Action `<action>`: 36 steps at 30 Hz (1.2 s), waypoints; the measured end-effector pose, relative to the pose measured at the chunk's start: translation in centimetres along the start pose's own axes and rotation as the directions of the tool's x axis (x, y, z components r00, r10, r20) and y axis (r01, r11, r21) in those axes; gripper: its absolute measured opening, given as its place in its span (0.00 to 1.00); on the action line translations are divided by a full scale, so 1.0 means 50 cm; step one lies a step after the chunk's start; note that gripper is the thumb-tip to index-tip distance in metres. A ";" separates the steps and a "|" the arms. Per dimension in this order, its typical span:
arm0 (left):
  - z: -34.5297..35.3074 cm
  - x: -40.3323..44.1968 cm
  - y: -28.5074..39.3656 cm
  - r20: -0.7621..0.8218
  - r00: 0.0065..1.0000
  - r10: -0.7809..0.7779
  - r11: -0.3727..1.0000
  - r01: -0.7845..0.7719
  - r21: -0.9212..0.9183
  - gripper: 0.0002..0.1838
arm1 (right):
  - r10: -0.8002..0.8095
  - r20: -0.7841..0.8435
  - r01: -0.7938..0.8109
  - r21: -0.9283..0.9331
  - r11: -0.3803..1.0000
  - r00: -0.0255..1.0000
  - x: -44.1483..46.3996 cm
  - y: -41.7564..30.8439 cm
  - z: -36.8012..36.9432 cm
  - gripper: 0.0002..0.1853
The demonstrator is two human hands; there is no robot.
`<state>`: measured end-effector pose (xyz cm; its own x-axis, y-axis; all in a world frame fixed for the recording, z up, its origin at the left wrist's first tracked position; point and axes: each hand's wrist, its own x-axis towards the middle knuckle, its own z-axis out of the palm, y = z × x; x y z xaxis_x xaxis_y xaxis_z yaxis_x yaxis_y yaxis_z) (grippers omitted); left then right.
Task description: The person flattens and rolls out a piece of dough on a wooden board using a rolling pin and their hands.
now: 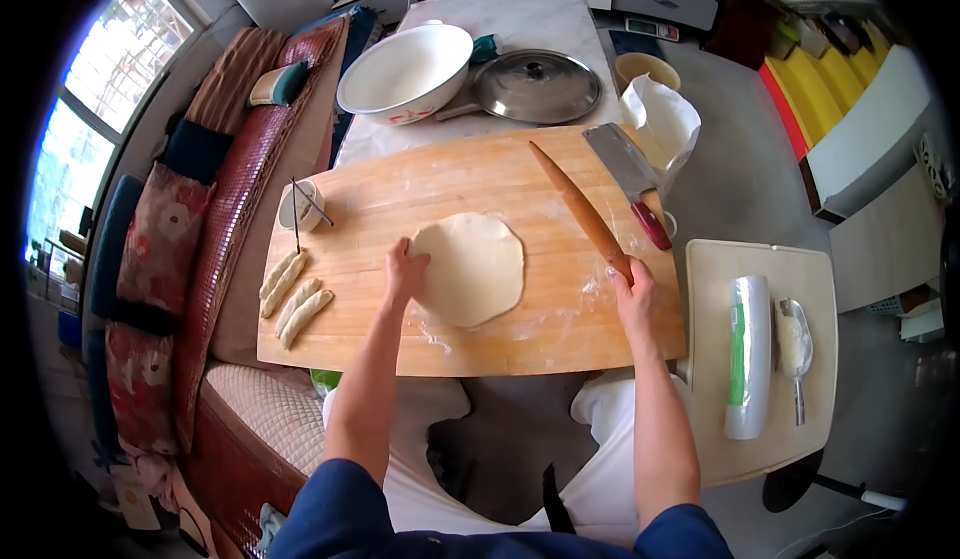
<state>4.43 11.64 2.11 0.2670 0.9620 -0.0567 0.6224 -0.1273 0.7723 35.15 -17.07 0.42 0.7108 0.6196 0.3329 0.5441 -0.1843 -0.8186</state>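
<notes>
A round, flat sheet of dough [470, 269] lies on the floured wooden board [380, 184]. My left hand [405, 271] grips the left edge of the dough, thumb on top. At the board's right side my right hand [634, 289] is closed round the near end of a brown tapered rolling pin [575, 202], which slants away to the upper left. To the right of the pin lies a cleaver [622, 163] with a red handle. Several twisted dough pieces [305, 311] rest at the board's left, below a small white bowl [300, 206] with dark sticks in it.
Behind the board stand a large white basin [405, 71] and a steel lid [536, 86]. A white bag [662, 119] is at the back right. On the right, a stool [708, 359] holds a plastic-wrap roll [747, 359] and a scoop [794, 344]. A sofa [215, 299] runs along the left.
</notes>
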 end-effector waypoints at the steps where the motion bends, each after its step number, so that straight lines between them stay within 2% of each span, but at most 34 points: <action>1: 0.001 0.030 0.003 -0.029 0.998 0.050 0.999 -0.050 0.001 0.14 | 0.005 0.015 -0.005 0.001 1.000 1.000 -0.001 -0.004 0.001 0.14; 3: 0.016 0.091 0.014 -0.080 0.985 0.151 0.988 -0.152 0.001 0.15 | 0.005 0.019 -0.005 0.000 1.000 1.000 0.008 -0.014 0.000 0.14; 6: 0.088 0.154 0.041 0.007 0.969 0.248 0.955 -0.244 -0.171 0.15 | 0.019 -0.018 -0.019 -0.010 1.000 1.000 0.011 -0.029 -0.006 0.15; 8: 0.162 0.160 0.087 0.054 0.956 0.288 0.950 -0.278 -0.144 0.16 | 0.050 -0.051 -0.051 -0.007 0.999 0.997 0.016 -0.022 -0.008 0.15; 11: 0.272 0.109 0.171 0.143 0.943 0.300 0.952 -0.285 -0.116 0.16 | 0.084 -0.098 -0.082 0.016 0.996 0.992 0.027 -0.016 -0.029 0.14; 14: 0.319 0.017 0.253 0.224 0.932 0.286 0.957 -0.267 -0.113 0.14 | 0.220 -0.074 -0.214 0.073 0.974 0.973 0.035 -0.043 -0.058 0.13; 15: 0.330 -0.013 0.271 0.241 0.931 0.273 0.961 -0.250 -0.122 0.14 | 0.208 -0.102 -0.202 0.067 0.977 0.973 0.036 -0.039 -0.060 0.13; 17: 0.369 -0.087 0.263 0.239 0.934 0.265 0.963 -0.243 -0.119 0.15 | 0.177 -0.158 -0.171 0.055 0.984 0.971 0.035 -0.021 -0.067 0.13; 20: 0.330 -0.134 0.222 0.237 0.929 0.283 0.941 -0.222 -0.255 0.17 | 0.158 -0.173 -0.155 0.035 0.987 0.972 0.023 -0.012 -0.071 0.13; 23: 0.220 -0.142 0.159 0.274 0.902 0.335 0.933 -0.276 -0.232 0.16 | 0.093 -0.073 -0.095 -0.026 0.995 0.993 0.009 -0.002 -0.073 0.14; 25: 0.142 -0.126 0.108 0.286 0.922 0.262 0.956 -0.209 -0.203 0.15 | 0.063 0.020 -0.062 -0.062 0.996 0.998 0.001 -0.004 -0.072 0.15; 26: 0.106 -0.119 0.087 0.248 0.935 0.254 0.967 -0.243 -0.075 0.14 | 0.046 0.070 -0.040 -0.080 0.996 0.996 -0.004 -0.007 -0.067 0.16; 29: 0.016 -0.104 0.049 0.173 0.968 0.181 0.979 -0.194 0.061 0.19 | -0.185 0.132 0.197 -0.089 0.976 0.974 -0.024 -0.015 -0.037 0.17; 32: -0.035 -0.137 0.021 -0.098 0.934 0.344 0.902 -0.300 0.310 0.26 | -0.286 0.403 0.355 -0.105 0.929 0.869 -0.039 -0.063 -0.025 0.19; 35: -0.035 -0.229 0.019 0.024 0.881 0.472 0.773 -0.427 0.469 0.35 | -0.266 0.573 0.467 -0.235 0.853 0.775 -0.041 -0.135 -0.017 0.19; 36: -0.028 -0.264 0.027 0.153 0.865 0.477 0.725 -0.486 0.489 0.38 | -0.180 0.616 0.438 -0.297 0.849 0.767 -0.037 -0.133 -0.005 0.22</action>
<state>0.70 -0.89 4.80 0.6404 0.7350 0.2227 0.6809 -0.6775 0.2780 30.32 -17.20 5.37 0.1724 0.9784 0.1144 0.9053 -0.1116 -0.4098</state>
